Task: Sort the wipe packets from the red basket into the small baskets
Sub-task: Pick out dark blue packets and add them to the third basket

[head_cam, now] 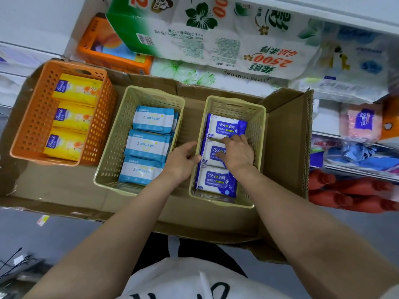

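Sorting nearly done, by the look of it: three small baskets in a row on flattened cardboard point(216, 214), each filled with a single kind of packet. No red basket in view.

Right hand point(237, 154) down inside the right beige basket point(257, 117), fingers point(230, 140) curled over the far edge of the middle blue alcohol-wipe packet point(212, 154), apparently seating it between the far packet point(226, 126) and the near packet point(216, 182). Left hand point(183, 160) clasped on the same basket's left rim, thumb over the edge, steadying it.

Best done, on this evidence, by pressing the middle packet flat and square, label up like its neighbours, with the rim held firm so the light basket does not slide on the cardboard.

Readable on the blue packets: "75%" and "Alcohol Wipes", with Chinese characters. In the middle beige basket point(108, 160), three white-and-light-blue packets point(149, 145) with Chinese lettering too small to make out fully. In the orange basket point(28, 134), three yellow packets point(73, 117) bearing a script brand name, not clearly legible.

On the shelf behind, upside down to the camera: a toilet-roll multipack point(216, 39) marked "2500", and at right a pink pack point(362, 124) labelled "Tempo".
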Motion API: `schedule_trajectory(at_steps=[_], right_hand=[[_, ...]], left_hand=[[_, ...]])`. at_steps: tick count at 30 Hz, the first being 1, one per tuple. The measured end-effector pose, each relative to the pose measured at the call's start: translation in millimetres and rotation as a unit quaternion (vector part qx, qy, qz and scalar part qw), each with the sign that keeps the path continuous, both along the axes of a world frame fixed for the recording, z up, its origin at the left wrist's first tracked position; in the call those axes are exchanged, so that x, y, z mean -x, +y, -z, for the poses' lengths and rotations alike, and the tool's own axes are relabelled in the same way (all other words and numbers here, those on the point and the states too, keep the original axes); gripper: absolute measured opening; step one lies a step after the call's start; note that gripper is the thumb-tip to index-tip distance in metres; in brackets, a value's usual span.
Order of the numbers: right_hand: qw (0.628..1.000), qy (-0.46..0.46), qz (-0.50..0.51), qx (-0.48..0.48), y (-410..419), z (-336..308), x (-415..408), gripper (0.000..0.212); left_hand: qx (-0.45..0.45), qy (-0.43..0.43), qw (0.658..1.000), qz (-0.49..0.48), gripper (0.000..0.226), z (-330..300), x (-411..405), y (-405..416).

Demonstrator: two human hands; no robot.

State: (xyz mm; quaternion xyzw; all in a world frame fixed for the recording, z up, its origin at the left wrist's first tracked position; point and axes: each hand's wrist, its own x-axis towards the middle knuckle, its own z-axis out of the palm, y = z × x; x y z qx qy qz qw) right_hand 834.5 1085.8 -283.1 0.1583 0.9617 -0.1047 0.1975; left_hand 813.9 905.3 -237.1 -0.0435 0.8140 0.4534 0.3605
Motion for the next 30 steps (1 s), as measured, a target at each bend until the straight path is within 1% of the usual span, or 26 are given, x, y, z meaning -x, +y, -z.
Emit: schedule_trajectory(at_steps=[5,9,12,14,16,17,20,23,26,30], right_hand=[[1.0,-0.007,0.012,0.002,-1.9,-9.1,-3.0,0.051],[1.0,-0.014,0.025,0.012,-3.1,-31.1,-2.2,0.046],[1.0,0.002,0.021,-0.009,-10.1,-57.2,-0.5,0.042],[0.999,0.018,0.026,-0.013,-23.0,-79.7,2.6,0.042],[0.999,0.042,0.026,-0.014,-45.6,-105.9,7.1,0.042],[0.998,0.058,0.021,-0.014,-60.1,-119.8,9.4,0.041],[0.991,0.132,-0.002,-0.016,-117.6,-162.2,14.3,0.039],[0.977,0.208,-0.037,-0.012,-193.8,-203.3,16.3,0.04],[0.958,0.278,-0.073,0.016,-277.2,-233.4,16.1,0.038],[0.941,0.318,-0.106,0.055,-378.8,-251.0,22.1,0.038]], left_hand=[[0.012,0.009,1.0,0.018,0.054,-3.9,1.4,-0.5],[0.036,0.047,0.998,0.039,0.057,-19.5,0.9,-4.9],[0.038,0.106,0.992,0.063,0.053,-42.6,4.4,-27.3],[0.031,0.153,0.986,0.063,0.048,-60.8,10.8,-58.1],[0.033,0.206,0.977,0.055,0.044,-77.9,20.6,-103.1],[0.05,0.245,0.967,0.056,0.043,-85.0,26.7,-130.6],[0.106,0.36,0.925,0.061,0.042,-107.1,41.6,-228.1],[0.166,0.446,0.877,0.063,0.042,-135.2,46.0,-335.3],[0.228,0.493,0.838,0.059,0.05,-161.9,42.5,-435.9],[0.273,0.519,0.809,0.04,0.051,-186.2,32.9,-546.9]])
